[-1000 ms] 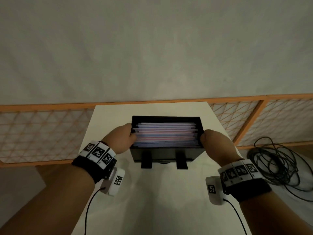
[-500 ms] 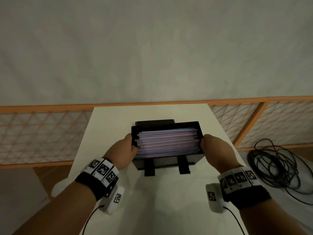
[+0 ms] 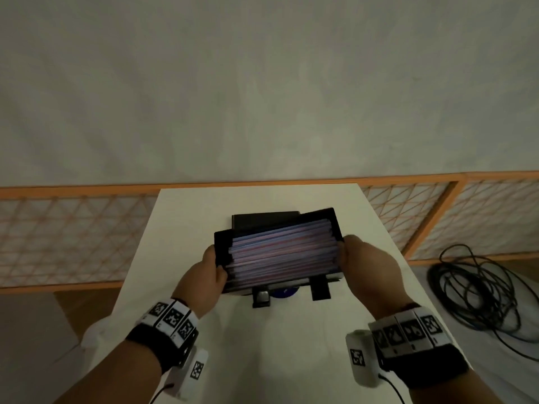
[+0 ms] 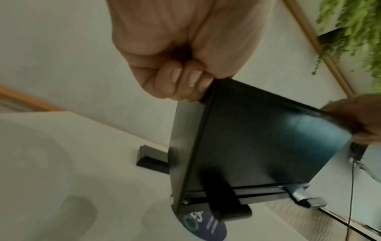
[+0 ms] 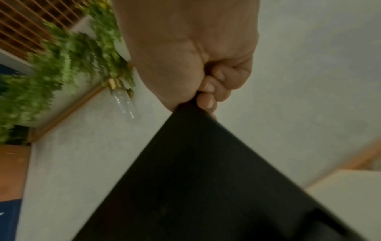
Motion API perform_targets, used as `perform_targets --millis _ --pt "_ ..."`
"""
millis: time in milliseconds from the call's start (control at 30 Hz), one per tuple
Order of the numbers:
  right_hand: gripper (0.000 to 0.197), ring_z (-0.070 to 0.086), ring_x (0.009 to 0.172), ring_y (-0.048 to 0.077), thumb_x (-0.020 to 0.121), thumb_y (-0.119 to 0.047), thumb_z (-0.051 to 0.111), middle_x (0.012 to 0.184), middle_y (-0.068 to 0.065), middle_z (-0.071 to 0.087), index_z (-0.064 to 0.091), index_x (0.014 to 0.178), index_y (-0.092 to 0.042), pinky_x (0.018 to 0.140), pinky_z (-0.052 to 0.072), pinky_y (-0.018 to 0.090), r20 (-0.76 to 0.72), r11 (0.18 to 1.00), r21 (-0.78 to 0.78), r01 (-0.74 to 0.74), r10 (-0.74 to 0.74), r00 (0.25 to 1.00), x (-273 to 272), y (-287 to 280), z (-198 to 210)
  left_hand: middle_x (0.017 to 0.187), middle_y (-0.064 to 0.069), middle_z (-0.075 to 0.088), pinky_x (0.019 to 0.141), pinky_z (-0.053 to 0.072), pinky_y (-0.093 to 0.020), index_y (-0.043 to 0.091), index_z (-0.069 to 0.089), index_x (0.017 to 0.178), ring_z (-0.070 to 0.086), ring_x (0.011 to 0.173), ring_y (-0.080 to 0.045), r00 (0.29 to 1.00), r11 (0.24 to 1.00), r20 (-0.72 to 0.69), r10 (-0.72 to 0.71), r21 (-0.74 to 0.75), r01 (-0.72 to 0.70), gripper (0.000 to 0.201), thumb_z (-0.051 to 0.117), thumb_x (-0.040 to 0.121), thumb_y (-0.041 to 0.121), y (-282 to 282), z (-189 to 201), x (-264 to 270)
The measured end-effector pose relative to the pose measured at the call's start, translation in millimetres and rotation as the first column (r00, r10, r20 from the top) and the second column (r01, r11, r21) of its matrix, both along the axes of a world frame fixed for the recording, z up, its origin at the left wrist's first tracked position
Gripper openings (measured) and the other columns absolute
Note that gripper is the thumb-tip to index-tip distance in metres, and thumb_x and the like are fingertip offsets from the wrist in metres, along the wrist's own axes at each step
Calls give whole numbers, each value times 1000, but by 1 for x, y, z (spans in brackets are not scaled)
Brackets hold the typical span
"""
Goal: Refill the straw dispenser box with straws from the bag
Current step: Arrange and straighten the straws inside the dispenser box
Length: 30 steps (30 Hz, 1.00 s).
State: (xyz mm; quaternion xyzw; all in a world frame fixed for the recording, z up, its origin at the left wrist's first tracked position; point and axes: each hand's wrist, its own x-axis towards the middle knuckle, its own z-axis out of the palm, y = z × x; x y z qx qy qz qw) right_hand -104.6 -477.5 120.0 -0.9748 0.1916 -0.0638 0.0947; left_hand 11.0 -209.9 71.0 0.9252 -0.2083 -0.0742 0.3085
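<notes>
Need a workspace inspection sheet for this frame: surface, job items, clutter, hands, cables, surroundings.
Surface: white table, bare in the near part.
Job's things: black dispenser box, lid off, tilted, its right end farther from the person; packed with straws lying lengthwise. Bag not seen.
Clutter: black piece on the table behind the box; round blue sticker under the box's front.
Hands: left hand grips the box's left end; right hand grips its right end.
Cables: coiled black cable on the floor at right; thin leads from both wrist cameras.
Surroundings: plain wall, orange lattice panel, green plants.
</notes>
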Motion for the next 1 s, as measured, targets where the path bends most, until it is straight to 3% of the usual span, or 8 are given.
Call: perform_targets --millis 100,200,300,533,667,800,900,1000 --pt "9 63 81 28 90 -12 44 80 1 53 53 93 -12 60 40 29 -100 990 -118 -71 59 993 19 4 23 102 -25 64 71 47 -37 1 39 129 62 88 -36 995 999 -98 30 21 -28 35 40 95 11 -3 -11 0" --pt "14 59 78 26 94 -17 42 74 -2 49 48 82 -15 61 36 28 -97 992 -116 -58 47 994 27 -2 34 112 -24 62 76 45 -34 3 42 129 61 99 -36 989 1000 -144 11 -21 -14 35 41 95 10 -7 -14 -4" --pt "31 53 76 25 95 -20 41 64 -6 37 35 64 -22 62 34 28 -149 996 -69 -47 36 988 27 -12 32 110 -23 62 73 42 -32 4 44 126 60 97 -35 988 999 -152 30 -13 -32 32 40 94 11 -10 -14 -1" --pt "26 45 67 21 95 -20 41 61 -8 35 39 69 -19 61 33 28 -64 997 -33 -72 70 996 33 -11 23 101 -23 63 72 50 -39 4 44 125 60 85 -34 991 999 -123 49 0 -49 31 39 96 13 -2 -4 5" --pt "32 52 69 27 98 -27 34 65 -1 45 47 72 -14 59 33 31 -36 998 63 -30 32 999 37 -24 5 87 -12 60 52 36 -25 5 47 119 53 70 -24 999 1000 -44 6 26 -5 26 39 95 14 -4 24 12" --pt "31 54 71 28 98 -21 37 68 4 51 49 71 -12 60 35 31 4 993 122 0 0 1000 39 -32 -12 84 -9 57 56 37 -30 5 48 106 53 73 -26 999 992 25 -48 119 45 17 40 95 16 -7 54 31" --pt "29 60 83 33 98 -23 37 84 14 62 54 78 -9 64 36 30 -50 989 144 32 -25 998 44 -30 -30 72 -4 49 50 30 -30 6 43 96 47 64 -22 998 975 -23 -61 212 64 10 40 95 15 -13 44 40" --pt "28 61 89 33 98 -25 38 93 15 65 57 87 -8 67 39 30 -76 989 136 67 -57 995 55 -34 -40 72 -1 47 49 29 -27 9 41 93 45 63 -19 996 974 -71 -51 218 66 8 38 96 15 -23 25 44"
